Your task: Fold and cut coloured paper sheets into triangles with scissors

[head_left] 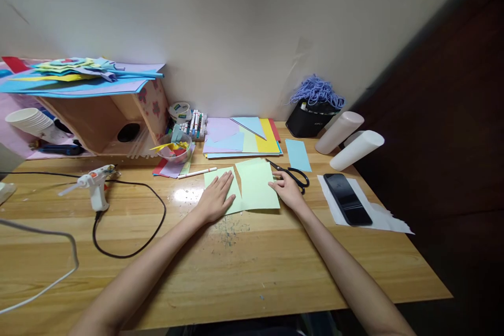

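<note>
Two pale green paper pieces lie side by side on the wooden table, a narrow gap between them. My left hand (216, 197) rests flat on the left green piece (211, 174), its fingers stretched out. At the right edge of the right green piece (258, 184), my right hand (286, 188) holds the paper between thumb and fingers. Black-handled scissors (301, 178) lie just behind my right hand, their blades partly beside the paper. A white marker (197, 173) is to the left of the papers.
Coloured sheets (224, 142) are stacked behind. A glue gun (95, 186) with a looping black cable is at left, near a pink box (151, 110). A bowl (176, 152) holds paper scraps. At right are a phone (347, 199), white rolls (339, 134) and a blue paper (298, 155).
</note>
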The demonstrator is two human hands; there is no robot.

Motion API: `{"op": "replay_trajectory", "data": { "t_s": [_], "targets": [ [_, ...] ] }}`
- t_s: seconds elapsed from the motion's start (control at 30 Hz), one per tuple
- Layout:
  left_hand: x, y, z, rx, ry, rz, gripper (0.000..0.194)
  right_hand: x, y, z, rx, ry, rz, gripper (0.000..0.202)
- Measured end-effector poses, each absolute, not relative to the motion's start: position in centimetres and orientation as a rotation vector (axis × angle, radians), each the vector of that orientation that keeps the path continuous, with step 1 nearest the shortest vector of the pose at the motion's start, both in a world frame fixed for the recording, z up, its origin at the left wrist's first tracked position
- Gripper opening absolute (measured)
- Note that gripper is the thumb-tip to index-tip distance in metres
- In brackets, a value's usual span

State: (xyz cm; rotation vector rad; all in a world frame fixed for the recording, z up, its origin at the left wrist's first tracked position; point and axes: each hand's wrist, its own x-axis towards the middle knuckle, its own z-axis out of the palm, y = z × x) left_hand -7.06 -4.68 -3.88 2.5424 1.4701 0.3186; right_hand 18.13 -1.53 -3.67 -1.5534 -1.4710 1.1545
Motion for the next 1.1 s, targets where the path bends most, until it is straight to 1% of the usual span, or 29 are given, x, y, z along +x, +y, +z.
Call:
{"op": "replay_trajectory", "data": {
  "t_s": [0.07, 0.17, 0.23, 0.5, 0.57, 0.7, 0.8, 0.9, 1.0, 1.1],
  "targets": [
    [-7.1, -4.7, -3.9, 2.543, 1.469, 0.328, 0.059, 18.4, -2.0, -3.5, -1.529, -1.478, 1.191, 0.044],
    [-7.1, -4.7, -4.0, 2.542, 1.473, 0.34, 0.059, 18.3, -2.8, -3.1, -1.515, -1.487, 1.38, 0.061],
    [-7.1, -4.7, -4.0, 2.542, 1.47, 0.346, 0.059, 18.1, -3.3, -2.8, -1.522, -1.481, 1.459, 0.064],
    [-7.1, -4.8, -3.7, 2.419, 1.426, 0.432, 0.058, 19.9, -5.3, -1.8, -1.524, -1.38, 1.338, 0.054],
    [-7.2, -5.1, -3.5, 2.269, 1.487, 0.554, 0.054, 20.0, -5.2, -1.5, -1.455, -1.393, 1.36, 0.051],
    [-8.0, -6.3, -2.8, 1.785, 1.717, 0.816, 0.045, 18.0, -4.6, -1.5, -1.325, -1.429, 1.477, 0.049],
    [-8.7, -6.9, -2.1, 1.501, 1.793, 0.834, 0.039, 15.1, -4.4, -2.3, -1.31, -1.548, 1.59, 0.047],
    [-9.0, -6.8, -1.5, 1.307, 1.787, 0.844, 0.034, 12.5, -4.4, -3.0, -1.348, -1.687, 1.598, 0.047],
    [-8.9, -6.2, -1.4, 1.162, 1.718, 0.903, 0.042, 11.7, -4.2, -2.9, -1.357, -1.797, 1.544, 0.045],
    [-8.6, -5.7, -1.9, 1.12, 1.68, 0.926, 0.058, 12.8, -3.4, -2.2, -1.462, -1.881, 1.33, 0.033]
  ]
}}
